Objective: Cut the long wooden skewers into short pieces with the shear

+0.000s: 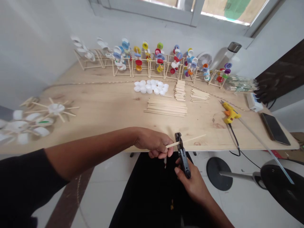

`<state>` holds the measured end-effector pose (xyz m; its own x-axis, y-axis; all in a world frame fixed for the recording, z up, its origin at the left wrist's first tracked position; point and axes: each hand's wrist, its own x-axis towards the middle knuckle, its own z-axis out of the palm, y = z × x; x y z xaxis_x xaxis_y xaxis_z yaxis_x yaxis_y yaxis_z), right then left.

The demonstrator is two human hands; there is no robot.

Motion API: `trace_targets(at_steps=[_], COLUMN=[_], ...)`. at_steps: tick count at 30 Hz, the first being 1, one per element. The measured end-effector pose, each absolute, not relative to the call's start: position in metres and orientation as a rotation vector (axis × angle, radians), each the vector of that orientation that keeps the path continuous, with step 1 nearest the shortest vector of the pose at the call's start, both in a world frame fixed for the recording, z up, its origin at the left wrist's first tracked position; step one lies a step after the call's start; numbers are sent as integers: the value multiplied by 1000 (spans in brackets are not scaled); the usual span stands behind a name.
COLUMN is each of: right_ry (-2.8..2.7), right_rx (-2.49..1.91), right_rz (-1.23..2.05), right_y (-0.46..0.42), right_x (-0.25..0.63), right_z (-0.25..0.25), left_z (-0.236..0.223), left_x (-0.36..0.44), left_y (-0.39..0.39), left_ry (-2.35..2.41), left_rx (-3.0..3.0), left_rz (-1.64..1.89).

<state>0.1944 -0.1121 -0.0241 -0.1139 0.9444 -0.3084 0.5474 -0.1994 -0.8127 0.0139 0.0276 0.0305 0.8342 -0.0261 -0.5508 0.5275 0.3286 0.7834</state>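
Observation:
My left hand [158, 144] is closed round a thin wooden stick [193, 138] near the table's front edge. A slim pale object with a dark tip [165, 162] pokes out below those fingers; its kind is unclear. In my right hand [193, 182] is a pair of cutting pliers [182, 155], its dark jaws across the stick just right of my left fingers. Beyond my hands lie a row of long wooden sticks [166, 107], a stack of short sticks [180, 91], a further small pile of sticks [199, 95] and a cluster of white bottle caps [151, 86].
Stick-framed wheels with coloured caps [159, 60] line the wall. Stick-and-cap wheels [56, 109] lie at left. A yellow glue gun [230, 113], a phone [275, 128], a small fan [204, 60] and a bottle [226, 56] are at right. A black stool [285, 186] stands below.

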Motion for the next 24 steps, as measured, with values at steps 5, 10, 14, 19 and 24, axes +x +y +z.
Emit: trace_targets(at_steps=[5, 10, 14, 19, 24], right_ry=[-1647, -1625, -1614, -1600, -1608], right_rx=[-1727, -1743, -1741, -1759, -1772], right_rz=[1242, 1252, 1279, 1276, 1270], right_y=[-113, -114, -115, -117, -118], right_x=[195, 195, 196, 195, 196], right_z=[-23, -25, -27, -28, -28], left_z=[31, 32, 30, 29, 30], left_x=[14, 15, 16, 18, 20], left_y=[29, 30, 32, 35, 36], left_ry=[456, 456, 449, 436, 446], left_rx=[1163, 1156, 1171, 1202, 1212], left_rz=[-394, -420, -440, -465, -489])
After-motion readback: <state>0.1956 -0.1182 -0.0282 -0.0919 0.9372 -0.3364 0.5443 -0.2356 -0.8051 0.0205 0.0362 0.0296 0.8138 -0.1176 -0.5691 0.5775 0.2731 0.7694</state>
